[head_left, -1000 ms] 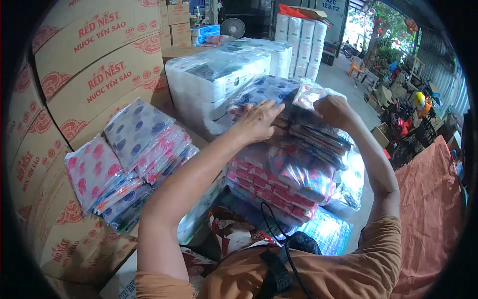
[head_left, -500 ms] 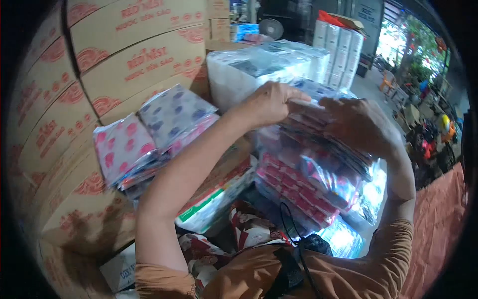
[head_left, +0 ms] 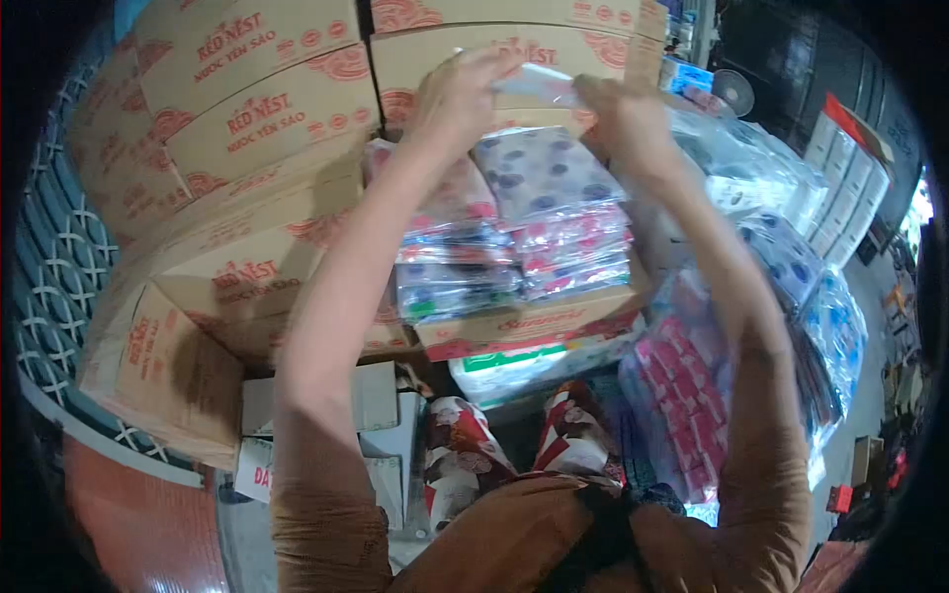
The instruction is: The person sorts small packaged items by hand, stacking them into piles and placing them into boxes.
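Note:
My left hand point(head_left: 457, 97) and my right hand point(head_left: 625, 121) are raised at the far side, fingers closed on opposite ends of a thin plastic-wrapped packet point(head_left: 540, 85), seen nearly edge-on. Below them are two side-by-side stacks of flat packets in clear film. The right stack has a packet with dark blue dots point(head_left: 546, 173) on top; the left stack's top packet point(head_left: 463, 203) is pinkish and partly hidden by my left forearm. Both stacks sit on a brown carton point(head_left: 554, 321) with red print.
Red Nest cartons point(head_left: 259, 119) are piled behind and to the left. Plastic-wrapped bundles point(head_left: 741, 163) and bagged pink packs point(head_left: 682, 405) stand at the right, along with a dotted packet point(head_left: 781, 252). A metal lattice gate point(head_left: 64, 257) is at the far left.
My view has turned left. Both hands have moved from the pile of packets on the right to above the two stacks on the carton, carrying a packet between them.

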Available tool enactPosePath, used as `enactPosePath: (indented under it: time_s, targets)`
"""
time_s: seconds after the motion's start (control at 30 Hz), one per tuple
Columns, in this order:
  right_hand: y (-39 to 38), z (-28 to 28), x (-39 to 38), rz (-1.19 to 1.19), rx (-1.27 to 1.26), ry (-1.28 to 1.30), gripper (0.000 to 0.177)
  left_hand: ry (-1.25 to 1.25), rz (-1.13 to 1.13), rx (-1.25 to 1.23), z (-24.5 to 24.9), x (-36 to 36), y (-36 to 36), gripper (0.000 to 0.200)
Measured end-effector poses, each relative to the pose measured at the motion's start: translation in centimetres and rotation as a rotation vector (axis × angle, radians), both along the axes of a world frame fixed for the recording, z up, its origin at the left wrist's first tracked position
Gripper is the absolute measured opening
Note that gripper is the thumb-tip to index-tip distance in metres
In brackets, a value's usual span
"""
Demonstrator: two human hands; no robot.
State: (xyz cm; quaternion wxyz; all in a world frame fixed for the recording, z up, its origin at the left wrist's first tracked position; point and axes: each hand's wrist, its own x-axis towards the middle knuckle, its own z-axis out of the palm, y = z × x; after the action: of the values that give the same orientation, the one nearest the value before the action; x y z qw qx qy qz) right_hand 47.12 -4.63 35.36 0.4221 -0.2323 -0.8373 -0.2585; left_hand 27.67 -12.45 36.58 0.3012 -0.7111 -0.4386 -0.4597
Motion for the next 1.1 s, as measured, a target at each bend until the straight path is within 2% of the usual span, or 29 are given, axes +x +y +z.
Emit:
enactPosePath:
  time_s: [0.1, 0.17, 0.23, 0.27, 0.33, 0.4, 0.57, 0.63, 0.7, 0.73, 0.8, 0.83, 0.9, 0.93, 1.0, 1.07, 1.1]
  targets:
    - [1.4, -6.2, -6.6, 0.270, 0.077, 0.200, 0.029, 0.039, 0.313, -0.086, -5.1, -4.4, -2.4, 0.035]
    - [1.5, -10.8, -10.3, 0.296, -0.098, 0.073, 0.032, 0.038, 0.460, -0.209, -9.7, -7.4, -3.4, 0.034]
    - [1.6, -15.9, -12.9, 0.227, -0.176, -0.176, 0.035, 0.027, 0.564, -0.410, -13.8, -9.0, -5.3, 0.037]
    - [1.8, -17.8, -13.9, 0.255, -0.184, -0.159, 0.036, 0.054, 0.625, -0.520, -15.2, -9.3, -6.3, 0.040]
    - [1.0, -18.2, -14.3, 0.300, -0.236, -0.151, 0.036, -0.215, 0.290, -0.634, -17.6, -11.4, -6.5, 0.040]
    - [0.5, -17.7, -14.3, 0.306, -0.285, -0.180, 0.037, -0.173, 0.406, -0.657, -17.1, -10.8, -7.1, 0.044]
    - [1.2, -17.9, -13.0, 0.382, -0.283, -0.178, 0.049, -0.102, 0.367, -0.853, -15.3, -11.4, -6.6, 0.050]
    - [1.2, -16.8, -11.0, 0.331, -0.343, -0.237, 0.050, -0.080, 0.336, -0.881, -14.2, -11.4, -6.3, 0.051]
    - [0.3, -15.0, -8.5, 0.277, -0.404, -0.384, 0.047, -0.088, 0.453, -1.026, -12.9, -10.9, -6.5, 0.056]
    - [0.0, -14.0, -6.6, 0.268, -0.408, -0.379, 0.047, -0.079, 0.446, -1.027, -11.9, -10.2, -6.6, 0.056]
    - [-0.2, -12.7, -2.2, 0.269, -0.553, -0.493, 0.045, -0.003, 0.629, -1.218, -9.4, -8.1, -6.8, 0.061]
    - [0.3, -12.5, 0.2, 0.285, -0.596, -0.527, 0.045, 0.004, 0.623, -1.223, -8.2, -6.5, -6.9, 0.061]
    - [1.3, -12.0, 5.4, 0.247, -0.653, -0.559, 0.038, 0.206, 0.473, -0.959, -6.7, -2.8, -6.3, 0.066]
    - [1.7, -11.5, 8.0, 0.189, -0.665, -0.556, 0.033, 0.219, 0.455, -0.965, -6.8, -1.7, -5.2, 0.066]
    - [2.9, -9.6, 13.3, 0.048, -0.553, -0.855, 0.027, 0.301, 0.301, -1.073, -7.4, 0.9, -2.5, 0.065]
    - [1.9, -7.0, 19.2, -0.150, -0.740, -0.513, 0.023, 0.352, 0.168, -1.106, -8.2, 4.7, 0.2, 0.064]
    - [1.5, -5.7, 21.8, -0.250, -0.744, -0.528, 0.024, 0.382, 0.070, -1.133, -8.7, 6.7, 1.4, 0.063]
